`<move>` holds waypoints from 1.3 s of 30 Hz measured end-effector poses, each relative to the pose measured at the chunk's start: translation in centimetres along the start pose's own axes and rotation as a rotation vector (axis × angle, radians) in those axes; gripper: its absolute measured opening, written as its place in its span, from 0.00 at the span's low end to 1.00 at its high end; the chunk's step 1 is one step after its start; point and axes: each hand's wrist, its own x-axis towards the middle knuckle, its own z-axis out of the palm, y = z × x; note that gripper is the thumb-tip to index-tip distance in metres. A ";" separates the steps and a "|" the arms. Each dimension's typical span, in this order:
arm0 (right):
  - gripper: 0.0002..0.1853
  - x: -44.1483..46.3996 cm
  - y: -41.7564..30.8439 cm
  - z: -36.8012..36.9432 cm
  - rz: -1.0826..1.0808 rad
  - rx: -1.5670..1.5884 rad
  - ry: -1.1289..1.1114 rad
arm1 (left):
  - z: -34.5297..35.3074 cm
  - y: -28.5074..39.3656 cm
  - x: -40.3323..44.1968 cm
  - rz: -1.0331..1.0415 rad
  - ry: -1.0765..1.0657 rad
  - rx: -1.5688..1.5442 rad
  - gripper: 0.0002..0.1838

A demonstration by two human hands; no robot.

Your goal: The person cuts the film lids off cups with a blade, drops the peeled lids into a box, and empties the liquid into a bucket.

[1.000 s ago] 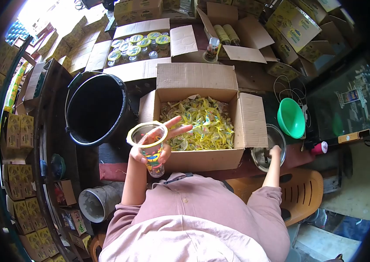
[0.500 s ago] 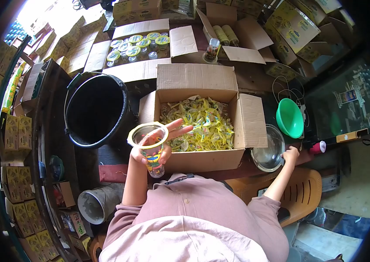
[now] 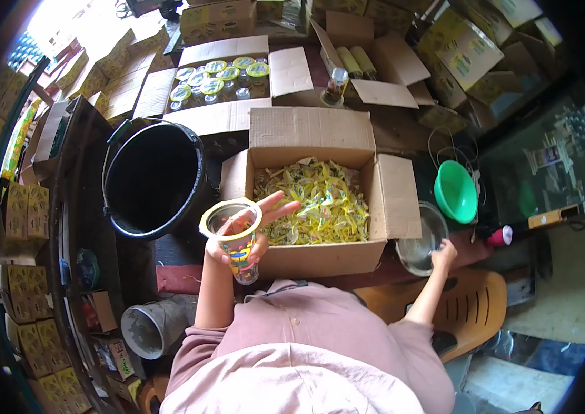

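Observation:
My left hand is wrapped round a clear plastic jar with a coloured print and a yellow rim. The jar stands upright and open at the top, and two of my fingers stretch out past it to the right. Just behind it is an open cardboard box full of small yellow-wrapped pieces. To the right of the box, my right hand is closed at the near right edge of a round, shiny bowl. Its fingertips are partly hidden.
A black bucket stands left of the box. A green bowl sits behind the shiny bowl. Farther back, a carton holds several yellow-lidded jars. An orange chair stands at right, a grey bucket at lower left.
My right hand has shifted a little left and down at the bowl's edge, and the bowl looks slightly turned. My left hand keeps the jar in nearly the same place.

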 end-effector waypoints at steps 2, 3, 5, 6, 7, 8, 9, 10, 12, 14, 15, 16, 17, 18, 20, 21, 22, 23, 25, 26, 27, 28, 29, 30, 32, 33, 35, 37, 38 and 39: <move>0.23 -1.6 -2.7 -2.6 0.081 0.215 0.160 | 0.1 -0.2 -0.1 0.030 -0.028 -0.084 0.62; 0.26 -2.1 -3.0 -2.4 0.123 0.356 0.213 | 0.0 -0.2 -0.1 0.044 -0.055 -0.113 0.62; 0.27 -2.1 -0.7 -0.3 -0.035 0.137 0.160 | -0.6 -0.2 -0.2 0.074 -0.116 -0.170 0.62; 0.27 -1.8 -0.2 0.2 -0.119 0.025 0.134 | -0.9 -0.3 -0.1 0.080 -0.116 -0.166 0.62; 0.26 -2.6 -2.3 -1.7 -0.018 0.157 0.152 | -1.3 -0.4 -0.1 0.094 -0.116 -0.157 0.62; 0.25 -3.1 -3.6 -2.9 0.077 0.254 0.152 | -1.5 -0.3 -0.3 0.099 -0.108 -0.150 0.62; 0.26 -2.4 -2.1 -1.4 0.010 0.134 0.145 | -1.5 -0.2 -0.3 0.085 -0.101 -0.111 0.62; 0.26 -2.2 -1.4 -0.9 -0.056 0.011 0.139 | -1.1 -0.2 -0.3 0.089 -0.040 -0.057 0.61; 0.26 -2.5 -1.9 -1.5 0.138 0.471 0.251 | -0.2 -0.1 0.5 0.124 0.072 0.059 0.60; 0.25 -2.5 -2.2 -2.6 0.190 0.270 0.246 | -0.5 -0.2 0.2 0.133 0.215 0.317 0.56; 0.24 -2.3 -2.1 -2.5 0.197 0.439 0.294 | -0.1 0.0 0.2 0.084 0.336 0.452 0.53; 0.23 -2.0 -2.2 -2.4 0.197 0.610 0.343 | 0.2 0.2 0.2 0.039 0.457 0.587 0.50; 0.21 -1.7 -2.2 -2.5 0.186 0.656 0.401 | -0.6 -0.2 -0.4 0.068 0.500 0.739 0.47; 0.20 -2.1 -3.7 -3.6 0.192 0.717 0.409 | -0.6 -0.6 -0.6 0.105 0.553 0.803 0.44; 0.18 -2.5 -6.1 -4.7 0.100 0.988 0.463 | 0.2 -0.4 -0.5 0.117 0.558 0.838 0.36; 0.17 -2.9 -8.0 -5.5 0.067 1.092 0.453 | 0.5 -0.4 -0.4 0.148 0.577 0.857 0.36; 0.16 -3.5 -10.2 -6.2 0.034 1.196 0.442 | 0.8 -0.6 -0.4 0.179 0.596 0.877 0.36; 0.15 -4.1 -12.4 -6.8 -0.012 1.294 0.394 | 0.9 -0.7 -0.3 0.211 0.612 0.898 0.35; 0.14 -6.3 -18.3 -8.6 -0.065 1.441 0.223 | 0.7 -0.8 -0.3 0.251 0.606 0.943 0.35; 0.13 -7.3 -20.5 -8.8 -0.109 1.442 0.159 | 0.6 -0.8 -0.2 0.271 0.602 0.964 0.35; 0.12 -8.3 -22.9 -9.2 -0.220 1.480 0.069 | 0.5 -0.6 -0.2 0.272 0.568 1.067 0.34; 0.13 -9.0 -24.7 -8.7 -0.258 1.496 0.037 | 0.7 -0.6 0.0 0.286 0.574 1.048 0.34; 0.14 -10.0 -26.6 -8.9 -0.310 1.524 -0.094 | 1.1 -0.7 0.3 0.300 0.581 1.030 0.33; 0.13 -10.9 -28.4 -9.3 -0.404 1.565 -0.208 | 1.3 -0.8 0.6 0.314 0.587 1.012 0.33; 0.13 -12.0 -30.9 -9.0 -0.445 1.545 -0.329 | 1.6 -0.6 1.2 0.343 0.596 1.123 0.33; 0.12 -12.3 -32.0 -8.8 -0.503 1.539 -0.367 | 1.8 -0.6 1.5 0.373 0.612 1.177 0.35; 0.12 -12.9 -33.6 -8.7 -0.587 1.519 -0.451 | 1.9 -0.4 1.9 0.413 0.629 1.239 0.36; 0.10 -13.6 -34.6 -8.9 -0.648 1.481 -0.497 | 1.7 -0.2 2.1 0.437 0.634 1.255 0.37; 0.10 -14.0 -35.2 -9.1 -0.685 1.503 -0.470 | 1.5 -0.2 2.2 0.449 0.636 1.262 0.37; 0.10 -14.3 -35.4 -9.1 -0.692 1.504 -0.454 | 1.2 -0.4 2.3 0.474 0.636 1.214 0.37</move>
